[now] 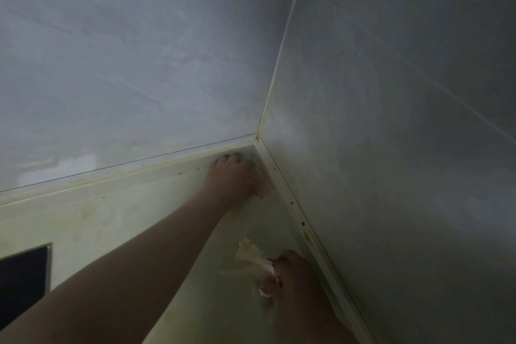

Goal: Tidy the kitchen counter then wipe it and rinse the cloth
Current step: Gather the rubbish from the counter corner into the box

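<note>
— Well, appearance first?
— Orange cloth [261, 186], rough-textured and blurred, tucked right into the wall corner [257, 137] on the counter [111, 220].
— Counts?
— One orange cloth, one stained pale wad [251, 254], two hands.
— Hands?
— Left hand [229, 176] bent over the orange cloth, pressing. Right hand [293, 271] pinching the wad, well short of the corner.

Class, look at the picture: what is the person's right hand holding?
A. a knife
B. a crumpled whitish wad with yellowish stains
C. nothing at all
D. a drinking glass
B: the right hand has its fingers curled round a crumpled whitish wad, close to the right-hand edge of the counter.
</note>
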{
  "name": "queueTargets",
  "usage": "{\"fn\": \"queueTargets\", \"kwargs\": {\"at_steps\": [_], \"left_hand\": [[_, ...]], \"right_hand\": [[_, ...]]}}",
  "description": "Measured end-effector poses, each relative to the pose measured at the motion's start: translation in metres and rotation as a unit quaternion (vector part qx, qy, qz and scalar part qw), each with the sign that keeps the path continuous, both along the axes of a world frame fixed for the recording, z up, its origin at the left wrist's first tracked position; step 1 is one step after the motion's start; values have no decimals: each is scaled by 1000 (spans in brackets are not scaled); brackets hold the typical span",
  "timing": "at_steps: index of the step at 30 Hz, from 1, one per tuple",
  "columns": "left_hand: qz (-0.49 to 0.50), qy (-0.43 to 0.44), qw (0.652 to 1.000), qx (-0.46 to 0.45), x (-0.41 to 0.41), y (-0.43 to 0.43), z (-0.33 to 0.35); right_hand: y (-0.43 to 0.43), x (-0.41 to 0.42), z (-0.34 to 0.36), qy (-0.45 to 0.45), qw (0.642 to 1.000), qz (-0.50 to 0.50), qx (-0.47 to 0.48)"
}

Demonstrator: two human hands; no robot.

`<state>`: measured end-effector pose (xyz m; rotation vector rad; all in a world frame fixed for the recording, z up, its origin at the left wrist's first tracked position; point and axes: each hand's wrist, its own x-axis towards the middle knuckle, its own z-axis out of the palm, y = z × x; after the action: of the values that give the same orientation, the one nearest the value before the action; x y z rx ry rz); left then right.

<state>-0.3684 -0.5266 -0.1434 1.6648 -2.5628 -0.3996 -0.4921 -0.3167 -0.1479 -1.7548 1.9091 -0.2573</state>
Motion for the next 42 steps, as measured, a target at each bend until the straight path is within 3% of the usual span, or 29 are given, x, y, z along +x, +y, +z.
{"fn": "queueTargets", "kwargs": {"at_steps": [4,11,19,34,42], "left_hand": [[-26,2,999,-35,-1,-4,3],[6,55,997,-59,10,2,16],[61,110,991,-53,66,46,50],[210,144,967,-29,161,213,88],[256,142,955,-51,162,307,124]], "right_hand": [[0,-1,4,26,997,-39,-53],[1,7,23,-82,984,-157,-21],[4,10,50,-118,974,-189,-26],[61,2,107,-69,984,-150,-66],[98,12,131,-155,978,-107,-88]]}}
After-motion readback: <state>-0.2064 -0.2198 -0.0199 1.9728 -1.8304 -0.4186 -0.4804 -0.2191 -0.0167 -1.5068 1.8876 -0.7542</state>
